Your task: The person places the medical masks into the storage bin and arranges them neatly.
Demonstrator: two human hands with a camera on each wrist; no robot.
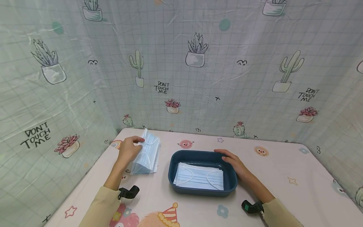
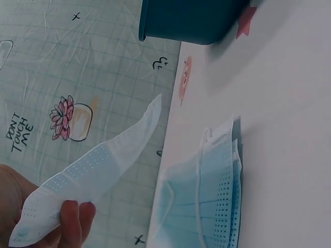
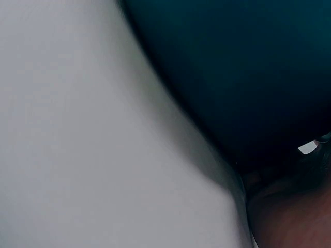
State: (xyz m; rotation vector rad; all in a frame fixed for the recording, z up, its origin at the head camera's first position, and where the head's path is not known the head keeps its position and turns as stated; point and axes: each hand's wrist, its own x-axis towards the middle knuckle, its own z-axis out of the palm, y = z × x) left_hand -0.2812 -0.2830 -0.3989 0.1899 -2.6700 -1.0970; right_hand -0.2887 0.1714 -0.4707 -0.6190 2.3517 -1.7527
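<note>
My left hand point(image 1: 131, 149) pinches a light blue pleated face mask point(image 2: 98, 173) by one end, thumb against fingers. The mask stands tilted over a small pile of face masks point(image 2: 220, 186) on the left of the table, white ear loops showing. A dark teal rectangular bin point(image 1: 198, 191) stands in the middle, with a flat stack of face masks point(image 1: 199, 179) lying inside, ear loops on top. My right hand point(image 1: 237, 165) holds the bin at its back right corner, fingers over the rim. In the right wrist view, the bin's wall fills much of the picture.
A pale table cover point(image 1: 283, 189) printed with cartoon figures lies under everything. Curtains point(image 1: 198, 94) with cactus drawings rise at the back and both sides. Black wrist-worn devices point(image 1: 129, 192) sit on both forearms, close above the table.
</note>
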